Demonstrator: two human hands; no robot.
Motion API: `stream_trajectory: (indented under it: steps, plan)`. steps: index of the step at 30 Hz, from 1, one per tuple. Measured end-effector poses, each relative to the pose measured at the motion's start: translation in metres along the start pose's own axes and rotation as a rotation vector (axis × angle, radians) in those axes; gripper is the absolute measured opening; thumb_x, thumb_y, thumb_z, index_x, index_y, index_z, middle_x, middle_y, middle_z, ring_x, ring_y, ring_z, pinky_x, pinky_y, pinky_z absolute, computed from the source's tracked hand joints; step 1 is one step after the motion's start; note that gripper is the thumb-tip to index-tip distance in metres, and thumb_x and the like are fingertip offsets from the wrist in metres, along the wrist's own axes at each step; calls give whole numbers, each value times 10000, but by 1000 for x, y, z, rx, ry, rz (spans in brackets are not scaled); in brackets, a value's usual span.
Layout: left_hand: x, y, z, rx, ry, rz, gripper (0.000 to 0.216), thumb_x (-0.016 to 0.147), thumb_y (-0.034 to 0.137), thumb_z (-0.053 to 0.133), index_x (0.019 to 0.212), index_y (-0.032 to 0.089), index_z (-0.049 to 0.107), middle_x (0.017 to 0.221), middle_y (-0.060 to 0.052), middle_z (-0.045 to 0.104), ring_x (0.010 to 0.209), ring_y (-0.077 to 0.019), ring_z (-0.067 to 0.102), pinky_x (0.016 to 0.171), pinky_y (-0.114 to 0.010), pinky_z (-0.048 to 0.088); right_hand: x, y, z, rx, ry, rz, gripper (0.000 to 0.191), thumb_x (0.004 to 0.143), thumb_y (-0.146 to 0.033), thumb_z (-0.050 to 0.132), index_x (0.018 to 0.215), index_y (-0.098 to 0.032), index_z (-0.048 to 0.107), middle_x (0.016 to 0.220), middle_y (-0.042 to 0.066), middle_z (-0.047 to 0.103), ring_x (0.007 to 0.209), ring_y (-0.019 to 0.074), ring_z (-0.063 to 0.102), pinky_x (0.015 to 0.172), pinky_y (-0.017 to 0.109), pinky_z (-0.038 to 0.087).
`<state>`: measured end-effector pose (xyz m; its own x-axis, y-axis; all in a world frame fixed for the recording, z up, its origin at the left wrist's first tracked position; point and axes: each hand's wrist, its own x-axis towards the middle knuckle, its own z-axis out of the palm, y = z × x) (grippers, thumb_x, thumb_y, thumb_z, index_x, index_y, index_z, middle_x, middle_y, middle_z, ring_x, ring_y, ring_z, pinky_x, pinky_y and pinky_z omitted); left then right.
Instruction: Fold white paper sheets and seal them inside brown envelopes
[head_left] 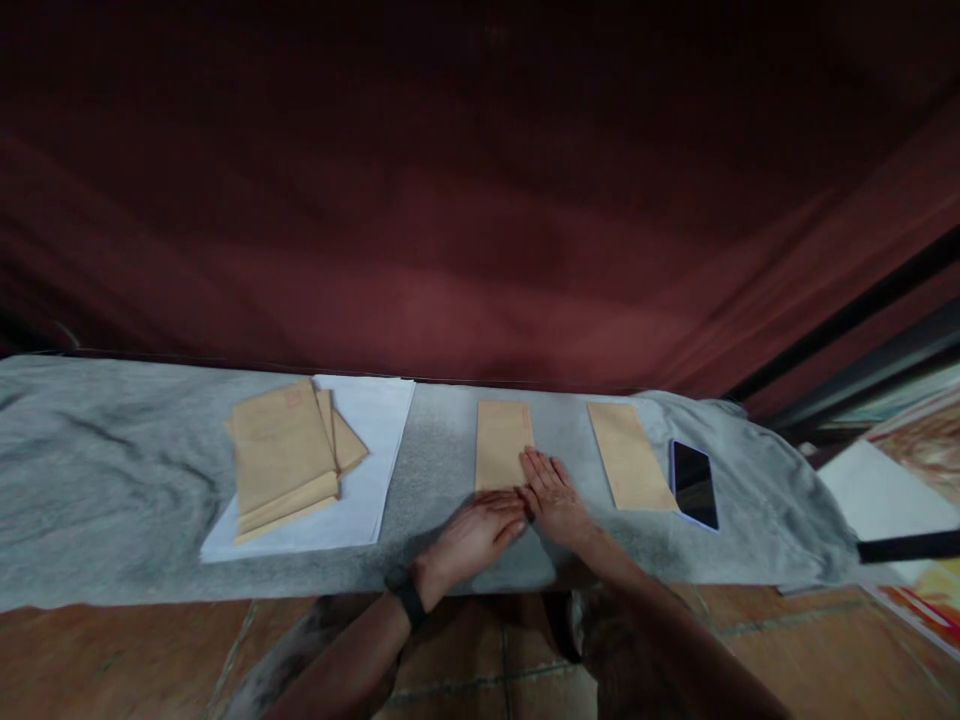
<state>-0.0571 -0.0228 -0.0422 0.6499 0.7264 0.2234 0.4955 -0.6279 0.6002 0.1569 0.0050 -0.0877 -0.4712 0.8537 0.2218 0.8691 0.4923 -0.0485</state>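
Note:
A brown paper envelope lies on the grey cloth in front of me, its lower end covered by my hands. Across that lower end rests my left hand, flat, with a dark band on the wrist. My right hand presses on the envelope's right side, fingers stretched out, its edge touching the left fingertips. A second brown envelope lies to the right, apart from my hands. On the left, several brown envelopes are stacked loosely over a pile of white paper.
A phone with a dark screen lies right of the second envelope, close to its lower corner. The grey cloth covers a long narrow surface. A dark red curtain-like backdrop rises behind it. Tiled floor shows at the front.

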Motion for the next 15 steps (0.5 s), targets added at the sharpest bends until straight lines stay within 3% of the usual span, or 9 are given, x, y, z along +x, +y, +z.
stream_trajectory:
  steps: [2, 5, 8, 12, 15]
  plan:
    - [4, -5, 3, 19, 89, -86, 355, 1070, 278, 389, 1218, 221, 707, 1259, -68, 749, 1233, -195, 665, 1114, -389, 510, -7, -5, -3, 8, 8, 4, 567, 1089, -284, 321, 1629, -113, 308, 1673, 129, 341, 1552, 232, 334, 1282, 470, 251]
    - [13, -15, 9, 129, 148, -195, 408, 1066, 283, 362, 1361, 172, 621, 1432, -120, 651, 1372, -218, 572, 1161, -433, 475, -13, -12, -7, 33, -3, -5, 569, 1094, -318, 320, 1627, -121, 315, 1664, 121, 363, 1547, 227, 343, 1285, 477, 256]
    - [26, -24, 14, 260, 87, -223, 498, 1081, 340, 322, 1504, 141, 495, 1593, -134, 496, 1508, -221, 416, 1253, -456, 353, -15, -19, -9, 53, -10, -17, 549, 1088, -311, 345, 1590, -95, 389, 1651, 141, 389, 1538, 235, 362, 1273, 481, 289]
    - [47, -33, 16, 361, 29, -227, 529, 1095, 386, 263, 1536, 176, 469, 1640, -87, 435, 1543, -194, 351, 1284, -435, 278, -21, -32, -4, 64, -5, -52, 505, 1059, -323, 436, 1463, -45, 555, 1547, 206, 528, 1468, 285, 471, 1239, 493, 358]
    - [63, -39, 17, 415, 20, -231, 544, 1094, 404, 256, 1563, 196, 437, 1655, -64, 410, 1554, -202, 327, 1287, -444, 262, -30, -42, 6, 66, 42, -120, 534, 1039, -381, 499, 1429, -26, 587, 1497, 232, 574, 1444, 313, 496, 1219, 485, 394]
